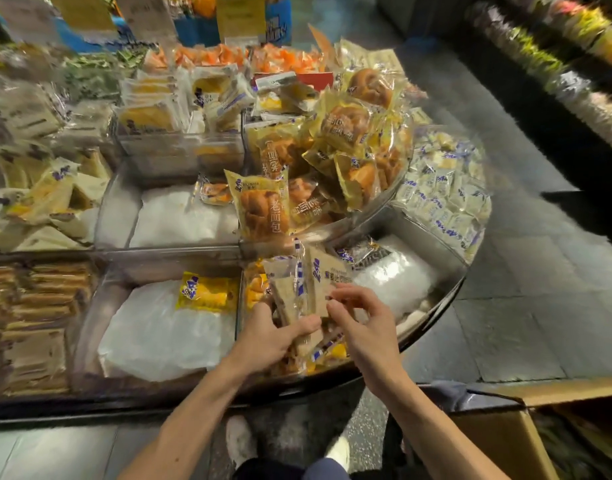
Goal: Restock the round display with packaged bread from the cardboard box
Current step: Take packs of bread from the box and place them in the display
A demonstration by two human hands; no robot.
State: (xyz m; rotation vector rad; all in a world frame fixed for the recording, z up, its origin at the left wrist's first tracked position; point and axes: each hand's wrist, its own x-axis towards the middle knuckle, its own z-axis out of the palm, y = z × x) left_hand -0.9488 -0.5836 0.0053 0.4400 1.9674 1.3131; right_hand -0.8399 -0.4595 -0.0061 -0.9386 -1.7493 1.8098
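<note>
Dark floor (505, 323) tiles surround a shop's round display (448, 301), with the open box (505, 441) low at the right, nearer the right hand (363, 327). Both hands meet over the display's near edge. The left hand (266, 337) grips a bunch of bread packs (297, 289) from below, its fingers curled round them and its thumb across the front. The right hand's fingers pinch the front pack's right edge. The packs stand nearly upright, long axis pointing away from the person, directly above the near bin (240, 299), so setting them down looks like a short drop. Beyond, a heap (332, 161) of bagged buns fills the upper tier.
</note>
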